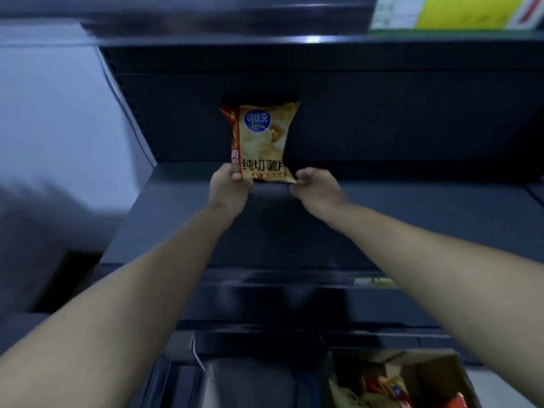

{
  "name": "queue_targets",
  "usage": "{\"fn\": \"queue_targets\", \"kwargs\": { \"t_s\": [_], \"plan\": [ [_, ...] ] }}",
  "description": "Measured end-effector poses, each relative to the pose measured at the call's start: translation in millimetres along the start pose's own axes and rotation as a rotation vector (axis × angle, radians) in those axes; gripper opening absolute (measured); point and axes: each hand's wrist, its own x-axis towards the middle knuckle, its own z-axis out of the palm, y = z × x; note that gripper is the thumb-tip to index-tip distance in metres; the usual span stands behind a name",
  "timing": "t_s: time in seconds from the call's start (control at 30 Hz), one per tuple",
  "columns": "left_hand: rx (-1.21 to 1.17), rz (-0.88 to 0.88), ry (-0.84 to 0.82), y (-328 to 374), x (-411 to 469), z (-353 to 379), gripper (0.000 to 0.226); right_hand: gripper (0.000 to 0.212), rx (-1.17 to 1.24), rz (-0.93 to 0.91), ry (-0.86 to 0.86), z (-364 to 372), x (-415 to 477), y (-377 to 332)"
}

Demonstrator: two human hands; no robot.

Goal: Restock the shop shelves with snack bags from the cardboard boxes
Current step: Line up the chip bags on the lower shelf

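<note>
Golden, one snack bag [263,142] stands upright on the dark shelf [176,219], its lower corners pinched by two hands: left hand [228,188] and right hand [316,188]. Below, one open cardboard box [432,375] holds more bags.

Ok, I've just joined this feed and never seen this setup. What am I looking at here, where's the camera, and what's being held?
There is no machine: a person works with two bare hands. The single picture comes from a wide-angle camera on the person's head, looking forward and down along both arms. The left hand and right hand each have a grip on a bottom corner of one yellow chip bag, holding it upright at the back of a dark shelf. No other bags show on that shelf. Bottom right, an open cardboard box holds more snack bags, blurred. A yellow and white box sits on the shelf above.
</note>
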Motion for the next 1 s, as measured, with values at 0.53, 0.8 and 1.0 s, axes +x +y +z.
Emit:
{"fn": "queue_targets", "kwargs": {
  "t_s": [0.53, 0.8, 1.0],
  "plan": [
    [0.783, -0.346, -0.367, -119, -298, 102, 0.028, 0.033, -0.402, 0.205, -0.326, -78, -252, 172],
    [0.797, -0.617, -0.349, -170, -344, 100, 0.028, 0.031, -0.354, 0.459, -0.516, -59, -270, 239],
    [0.763, -0.643, -0.401, -190, -347, 99, 0.028, 0.04, -0.338, 0.468, -0.535, -52, -261, 254]
  ]
}}
